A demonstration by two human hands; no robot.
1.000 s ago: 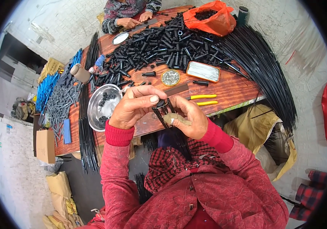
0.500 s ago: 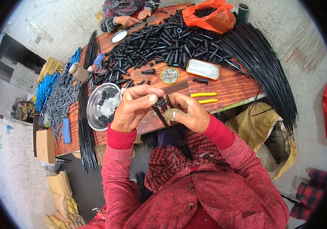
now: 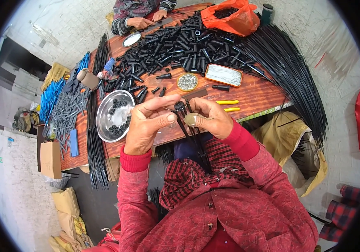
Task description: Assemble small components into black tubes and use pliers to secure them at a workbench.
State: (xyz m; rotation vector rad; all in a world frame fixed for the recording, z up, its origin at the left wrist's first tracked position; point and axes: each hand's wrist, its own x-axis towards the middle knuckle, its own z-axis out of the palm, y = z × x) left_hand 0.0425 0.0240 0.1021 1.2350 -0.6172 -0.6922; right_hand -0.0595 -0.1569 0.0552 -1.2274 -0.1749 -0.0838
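In front of my lap, my right hand (image 3: 211,119) is closed around thin black umbrella ribs (image 3: 194,140). They hang down from a round black hub (image 3: 180,106) at its fingertips. A tan wrap (image 3: 192,119) covers the right thumb. Just left of the hub, my left hand (image 3: 149,124) has thumb and forefinger pinched together, with what looks like a fine wire (image 3: 165,109) between them. The lower ends of the ribs lie against my checked apron (image 3: 184,176).
On the wooden table (image 3: 155,86) are a heap of black tubular parts (image 3: 192,46), a clear bowl (image 3: 100,119) of small black rings, tins of pins (image 3: 187,82) and wires (image 3: 224,75), and yellow-handled pliers (image 3: 228,102). Long black rods (image 3: 289,71) overhang the right side. A co-worker's hands (image 3: 140,22) rest opposite.
My left fingers have come off the black hub and now pinch slightly to its left. More of the hub shows. The ribs have shifted a little to the right.
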